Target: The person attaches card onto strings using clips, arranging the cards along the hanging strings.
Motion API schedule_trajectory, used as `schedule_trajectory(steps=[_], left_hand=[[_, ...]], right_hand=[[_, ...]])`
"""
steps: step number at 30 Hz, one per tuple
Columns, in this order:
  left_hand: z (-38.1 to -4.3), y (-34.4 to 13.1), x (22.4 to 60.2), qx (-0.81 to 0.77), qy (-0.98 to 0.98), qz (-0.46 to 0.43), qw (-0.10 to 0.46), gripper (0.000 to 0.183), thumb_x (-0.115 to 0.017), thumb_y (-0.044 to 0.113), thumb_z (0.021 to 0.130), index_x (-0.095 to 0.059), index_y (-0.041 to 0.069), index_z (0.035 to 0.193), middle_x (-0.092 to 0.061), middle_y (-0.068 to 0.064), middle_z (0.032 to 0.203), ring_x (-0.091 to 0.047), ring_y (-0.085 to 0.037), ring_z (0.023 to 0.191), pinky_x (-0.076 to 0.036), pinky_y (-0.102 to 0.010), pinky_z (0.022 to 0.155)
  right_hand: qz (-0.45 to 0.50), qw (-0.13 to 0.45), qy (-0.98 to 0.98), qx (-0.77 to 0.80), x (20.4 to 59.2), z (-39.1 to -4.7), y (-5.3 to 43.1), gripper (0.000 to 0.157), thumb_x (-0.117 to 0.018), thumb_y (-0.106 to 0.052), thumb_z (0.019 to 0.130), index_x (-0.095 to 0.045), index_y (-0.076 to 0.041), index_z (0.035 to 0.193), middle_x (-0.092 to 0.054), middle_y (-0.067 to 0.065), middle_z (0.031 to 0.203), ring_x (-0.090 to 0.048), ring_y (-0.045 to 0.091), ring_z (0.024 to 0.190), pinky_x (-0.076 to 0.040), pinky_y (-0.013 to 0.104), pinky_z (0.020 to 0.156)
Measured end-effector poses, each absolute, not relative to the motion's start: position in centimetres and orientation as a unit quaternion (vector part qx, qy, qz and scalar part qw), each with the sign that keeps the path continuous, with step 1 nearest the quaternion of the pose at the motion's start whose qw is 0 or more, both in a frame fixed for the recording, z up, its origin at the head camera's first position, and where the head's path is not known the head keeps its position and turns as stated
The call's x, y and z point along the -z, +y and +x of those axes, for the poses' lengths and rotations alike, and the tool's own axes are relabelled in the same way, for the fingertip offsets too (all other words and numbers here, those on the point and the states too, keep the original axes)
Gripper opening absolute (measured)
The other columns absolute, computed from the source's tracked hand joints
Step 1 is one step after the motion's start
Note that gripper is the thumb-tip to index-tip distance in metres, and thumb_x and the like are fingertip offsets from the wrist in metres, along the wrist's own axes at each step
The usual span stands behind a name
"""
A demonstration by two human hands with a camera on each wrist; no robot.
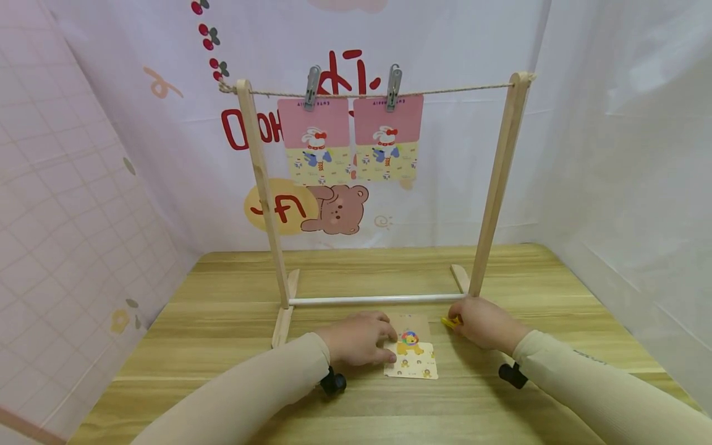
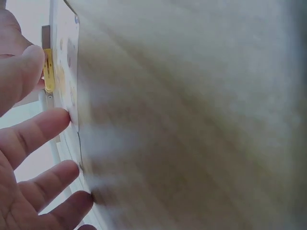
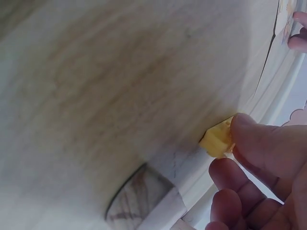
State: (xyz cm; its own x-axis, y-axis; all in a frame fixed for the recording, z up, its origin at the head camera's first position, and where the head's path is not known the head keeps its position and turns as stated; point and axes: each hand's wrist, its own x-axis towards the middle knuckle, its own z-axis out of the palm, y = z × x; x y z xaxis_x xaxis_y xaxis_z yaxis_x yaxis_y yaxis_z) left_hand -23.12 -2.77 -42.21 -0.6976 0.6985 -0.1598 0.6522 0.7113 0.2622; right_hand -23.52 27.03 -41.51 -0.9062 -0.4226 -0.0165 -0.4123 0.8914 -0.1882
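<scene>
A card (image 1: 414,364) with a lion picture, tan above and cream below, lies on the wooden table. My left hand (image 1: 360,339) is at its left edge, fingers loosely spread, with fingertips (image 2: 61,115) right at the card. To the right of the card, my right hand (image 1: 489,322) pinches a small yellow clothespin (image 3: 218,139) between thumb and fingers, low over the table. Two pink-and-yellow cards, a left one (image 1: 317,139) and a right one (image 1: 387,137), hang from a string, each under a grey clothespin (image 1: 394,86).
The string (image 1: 461,90) runs between two wooden posts, the left post (image 1: 261,179) and the right post (image 1: 500,179). A white rod (image 1: 378,300) joins them low, just behind the lion card. Wooden feet (image 1: 282,327) stand on the table. Printed cloth (image 1: 461,204) hangs behind.
</scene>
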Motion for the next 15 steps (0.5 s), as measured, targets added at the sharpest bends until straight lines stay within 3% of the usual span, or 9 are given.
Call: schedule_trajectory(steps=[5, 8, 15], left_hand=[[-23.5, -2.57, 42.6, -0.104, 0.925, 0.351, 0.105, 0.041, -0.073, 0.053, 0.096, -0.069, 0.027, 0.128, -0.061, 0.008, 0.137, -0.06, -0.013, 0.124, -0.047, -0.033, 0.111], [-23.74, -2.44, 42.71, -0.107, 0.93, 0.339, 0.095, 0.048, -0.078, 0.052, 0.093, -0.066, 0.023, 0.129, -0.063, 0.008, 0.13, -0.058, -0.013, 0.125, -0.047, -0.031, 0.111], [-24.16, -2.24, 43.07, -0.089, 0.934, 0.332, 0.094, 0.065, -0.081, 0.055, 0.088, -0.061, 0.022, 0.139, -0.061, 0.004, 0.143, -0.054, -0.02, 0.138, -0.043, -0.035, 0.117]], right_hand=[[-0.21, 0.026, 0.973, 0.089, 41.46, -23.34, 26.84, 0.021, -0.081, -0.004, 0.086, -0.074, -0.004, 0.106, -0.071, 0.003, 0.088, -0.065, 0.016, 0.079, -0.059, 0.04, 0.076], [-0.212, 0.022, 0.974, 0.08, 41.39, -23.28, 26.68, 0.025, -0.079, -0.002, 0.087, -0.072, -0.001, 0.111, -0.073, 0.006, 0.089, -0.068, 0.018, 0.081, -0.061, 0.043, 0.078], [-0.219, 0.012, 0.972, 0.081, 41.62, -23.24, 26.42, 0.031, -0.082, -0.007, 0.087, -0.072, 0.0, 0.116, -0.073, 0.003, 0.087, -0.065, 0.014, 0.078, -0.06, 0.042, 0.079]])
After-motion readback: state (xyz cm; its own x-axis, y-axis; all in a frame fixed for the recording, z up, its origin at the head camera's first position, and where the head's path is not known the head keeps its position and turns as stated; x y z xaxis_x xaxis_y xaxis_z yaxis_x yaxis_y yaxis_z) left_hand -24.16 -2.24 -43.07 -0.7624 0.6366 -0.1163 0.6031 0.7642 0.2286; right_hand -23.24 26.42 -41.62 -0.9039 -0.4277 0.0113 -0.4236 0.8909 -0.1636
